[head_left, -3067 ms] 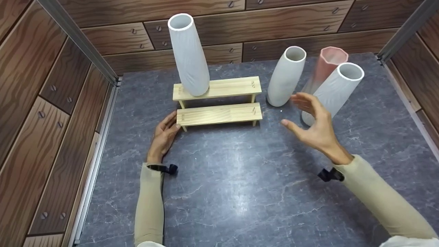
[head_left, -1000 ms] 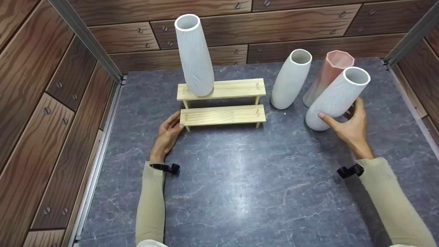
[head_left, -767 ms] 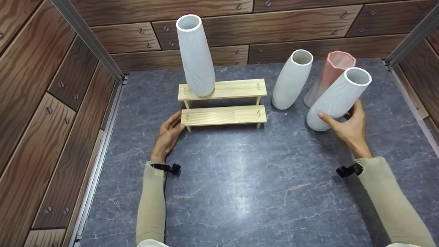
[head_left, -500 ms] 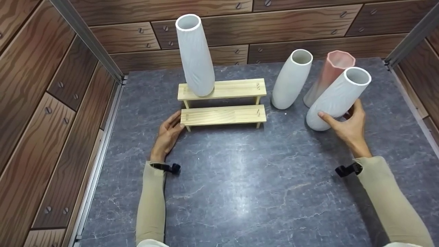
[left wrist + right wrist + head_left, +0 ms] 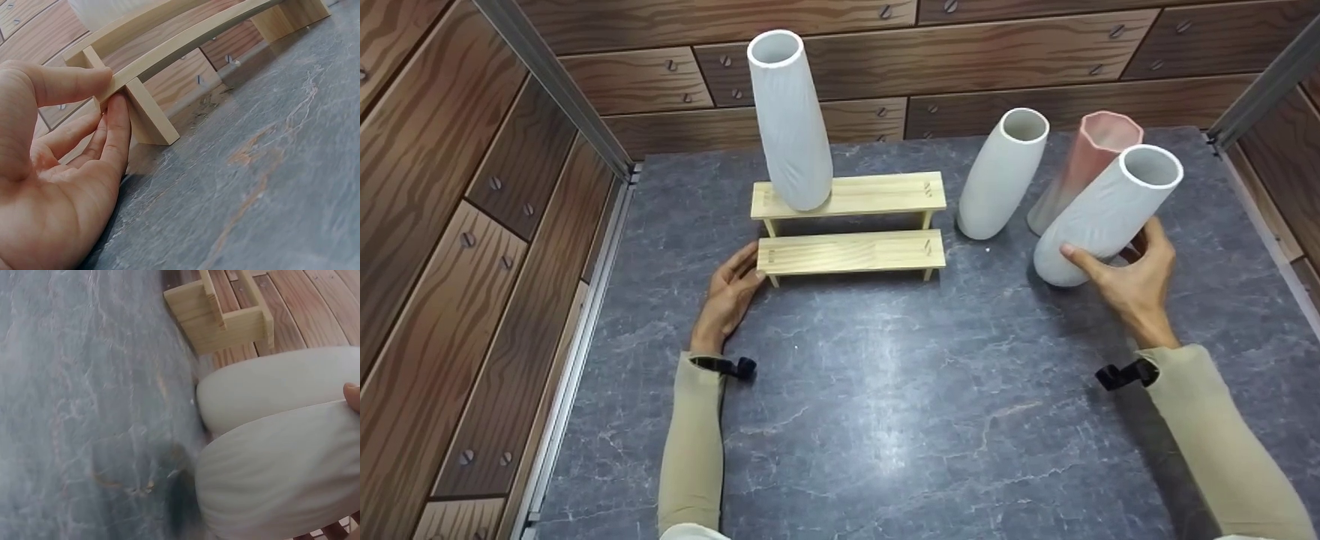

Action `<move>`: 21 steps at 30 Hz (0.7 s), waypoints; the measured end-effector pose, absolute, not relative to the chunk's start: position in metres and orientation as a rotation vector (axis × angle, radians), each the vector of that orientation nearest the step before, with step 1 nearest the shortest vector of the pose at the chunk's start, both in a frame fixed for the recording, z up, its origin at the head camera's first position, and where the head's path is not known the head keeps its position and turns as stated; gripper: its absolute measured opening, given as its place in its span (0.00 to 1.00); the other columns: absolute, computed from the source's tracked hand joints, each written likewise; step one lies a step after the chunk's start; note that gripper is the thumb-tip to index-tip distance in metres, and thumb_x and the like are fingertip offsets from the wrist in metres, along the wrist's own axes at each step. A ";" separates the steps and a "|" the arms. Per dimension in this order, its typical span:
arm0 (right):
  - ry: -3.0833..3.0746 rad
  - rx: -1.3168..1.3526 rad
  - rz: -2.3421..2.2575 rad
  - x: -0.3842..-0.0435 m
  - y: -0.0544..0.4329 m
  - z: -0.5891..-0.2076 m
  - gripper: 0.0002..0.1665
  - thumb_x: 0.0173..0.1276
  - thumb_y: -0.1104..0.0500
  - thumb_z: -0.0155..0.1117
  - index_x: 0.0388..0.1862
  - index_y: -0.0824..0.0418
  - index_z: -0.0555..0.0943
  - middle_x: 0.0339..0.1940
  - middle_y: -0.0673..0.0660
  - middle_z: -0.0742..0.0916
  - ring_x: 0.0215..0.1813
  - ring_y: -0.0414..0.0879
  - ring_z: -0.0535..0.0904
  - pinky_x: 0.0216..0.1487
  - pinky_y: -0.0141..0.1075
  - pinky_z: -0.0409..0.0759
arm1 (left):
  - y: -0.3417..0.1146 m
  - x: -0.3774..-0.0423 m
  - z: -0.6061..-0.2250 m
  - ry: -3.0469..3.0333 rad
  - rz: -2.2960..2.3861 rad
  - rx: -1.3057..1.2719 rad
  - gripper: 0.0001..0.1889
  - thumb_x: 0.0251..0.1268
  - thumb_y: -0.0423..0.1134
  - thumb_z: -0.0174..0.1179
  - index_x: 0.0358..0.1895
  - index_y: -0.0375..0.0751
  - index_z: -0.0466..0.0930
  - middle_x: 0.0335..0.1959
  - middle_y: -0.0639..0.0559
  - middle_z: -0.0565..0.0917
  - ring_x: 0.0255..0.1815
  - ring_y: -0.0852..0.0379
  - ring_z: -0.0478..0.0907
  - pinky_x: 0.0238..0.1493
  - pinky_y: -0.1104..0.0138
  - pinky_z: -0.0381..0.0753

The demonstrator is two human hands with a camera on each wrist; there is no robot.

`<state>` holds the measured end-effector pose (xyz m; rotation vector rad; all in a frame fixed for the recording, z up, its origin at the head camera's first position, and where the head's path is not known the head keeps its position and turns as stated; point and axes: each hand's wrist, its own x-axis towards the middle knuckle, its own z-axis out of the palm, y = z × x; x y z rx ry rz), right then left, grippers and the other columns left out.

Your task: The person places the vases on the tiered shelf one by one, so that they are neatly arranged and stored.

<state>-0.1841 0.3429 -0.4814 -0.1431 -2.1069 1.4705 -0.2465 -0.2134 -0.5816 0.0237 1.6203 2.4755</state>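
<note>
My right hand [image 5: 1140, 285] grips the nearest white vase [image 5: 1099, 221] low on its body, thumb on the near side and fingers behind it. The vase leans to the right in the head view; its faint folds show in the right wrist view. On the left, my left hand [image 5: 725, 300] pinches the end of the lower shelf [image 5: 851, 253] of a two-step wooden stand, thumb above and fingers below. A second white vase [image 5: 793, 127] stands on the left part of the upper shelf [image 5: 885, 193].
Right of the stand, another white vase [image 5: 1003, 176] stands on the dark marbled tabletop [image 5: 877, 390]. Behind the gripped vase is a pink-to-grey vase [image 5: 1081, 161] with an angular rim, partly hidden. Wood-patterned walls [image 5: 1020, 52] enclose the back and sides.
My right hand, earlier open to the left of the nearest white vase, has come round and gripped it. The vase's top has just shifted slightly right. My left hand keeps its place.
</note>
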 end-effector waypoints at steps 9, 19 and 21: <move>-2.112 -0.025 1.504 -0.177 0.327 -0.458 0.43 0.46 0.69 0.88 0.64 0.58 0.85 0.52 0.49 0.89 0.52 0.41 0.84 0.50 0.27 0.82 | -0.213 -0.246 -0.582 1.612 2.503 0.033 0.37 0.75 0.20 0.58 0.83 0.27 0.56 0.81 0.31 0.63 0.71 0.49 0.74 0.71 0.68 0.79; -2.150 0.078 1.541 -0.178 0.306 -0.441 0.42 0.46 0.68 0.87 0.64 0.59 0.85 0.52 0.51 0.89 0.51 0.42 0.85 0.49 0.27 0.82 | -0.213 -0.246 -0.581 1.615 2.486 0.035 0.37 0.76 0.21 0.58 0.84 0.28 0.55 0.82 0.32 0.63 0.74 0.47 0.72 0.73 0.66 0.78; -2.152 0.118 1.540 -0.179 0.302 -0.438 0.42 0.45 0.69 0.88 0.64 0.60 0.85 0.52 0.51 0.89 0.51 0.42 0.86 0.49 0.27 0.82 | -0.213 -0.246 -0.581 1.619 2.480 0.039 0.37 0.76 0.22 0.58 0.84 0.28 0.55 0.82 0.32 0.63 0.76 0.46 0.70 0.74 0.66 0.77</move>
